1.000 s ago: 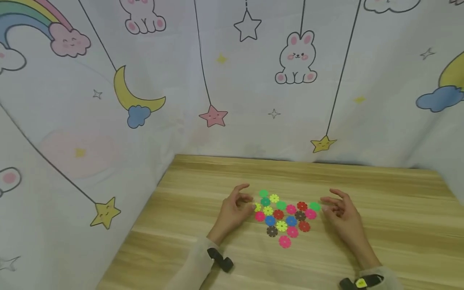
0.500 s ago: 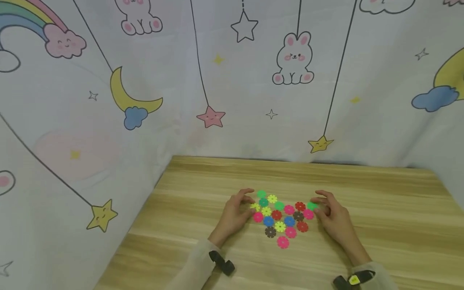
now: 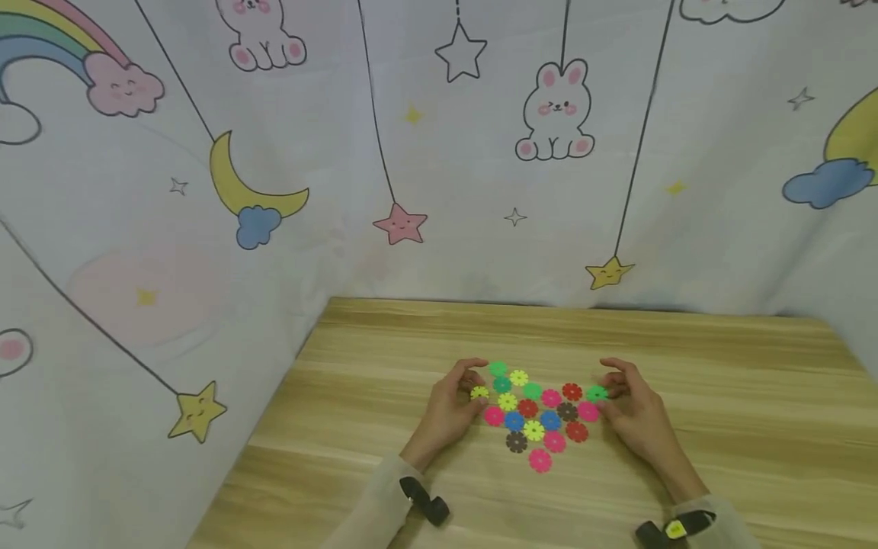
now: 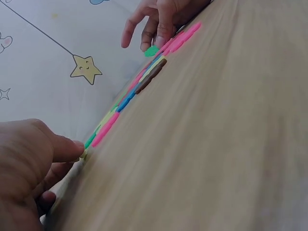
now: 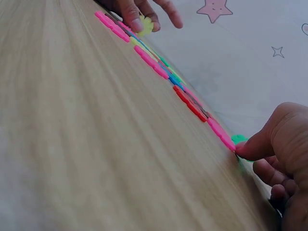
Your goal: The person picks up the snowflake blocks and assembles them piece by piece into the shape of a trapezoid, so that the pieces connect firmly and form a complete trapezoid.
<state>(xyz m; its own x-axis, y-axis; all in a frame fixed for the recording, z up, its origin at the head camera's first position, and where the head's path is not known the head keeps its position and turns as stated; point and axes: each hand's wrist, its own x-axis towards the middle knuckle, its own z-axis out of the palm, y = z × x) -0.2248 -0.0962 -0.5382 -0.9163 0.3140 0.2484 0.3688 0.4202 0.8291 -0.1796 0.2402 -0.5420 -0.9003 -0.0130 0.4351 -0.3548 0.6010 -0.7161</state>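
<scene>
Notched plastic snowflake discs in several colours lie flat, edge to edge, in a rough downward-pointing triangle. My left hand (image 3: 447, 410) pinches a yellow disc (image 3: 479, 393) between thumb and fingers at the pattern's left end; in the right wrist view this yellow disc (image 5: 147, 25) stands tilted up off the table. At the right end, my right hand (image 3: 639, 412) pinches a bright green disc (image 3: 597, 393), partly covered by the thumb in the right wrist view. Beside it lies a pink disc (image 3: 588, 412). Another pink disc (image 3: 540, 460) forms the lowest point.
The discs rest on a wood-grain table (image 3: 384, 343). A white curtain (image 3: 466, 168) printed with rabbits, stars and clouds hangs behind the table and along its left side. Black wrist cameras (image 3: 425, 501) are strapped over pale sleeves.
My right hand has come in leftward and taken hold of the green disc. My left fingers have closed on the yellow disc, which now sits slightly apart from its neighbours.
</scene>
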